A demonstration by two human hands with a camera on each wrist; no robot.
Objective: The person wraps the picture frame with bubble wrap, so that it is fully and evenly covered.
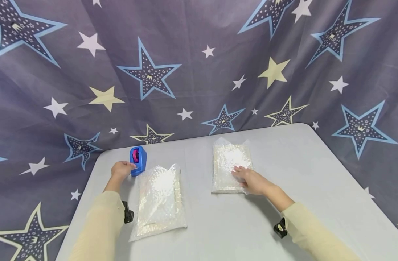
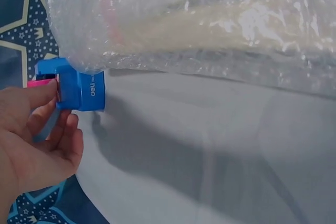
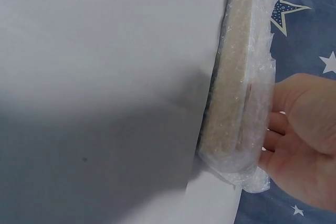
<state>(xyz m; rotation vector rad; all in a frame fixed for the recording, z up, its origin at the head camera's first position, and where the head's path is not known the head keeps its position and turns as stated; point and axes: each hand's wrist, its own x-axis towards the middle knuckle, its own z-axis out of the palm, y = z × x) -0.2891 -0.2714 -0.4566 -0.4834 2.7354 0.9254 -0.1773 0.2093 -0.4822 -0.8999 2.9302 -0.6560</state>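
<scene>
At the table's far left corner stands a blue tape dispenser with a pink roll core. My left hand is at its cutter end, thumb and forefinger pinching the end of the tape, which itself barely shows. In the left wrist view the other fingers of the left hand curl loosely below the dispenser. Farther right lies a bubble-wrapped flat parcel. My right hand rests on its near right part with fingers extended. The right wrist view shows this parcel's thick side beside the hand.
Another, larger bubble-wrapped parcel lies right of my left forearm, close to the dispenser. Both parcels are on a white table. A star-patterned cloth hangs behind and around the table. Each wrist wears a small black device.
</scene>
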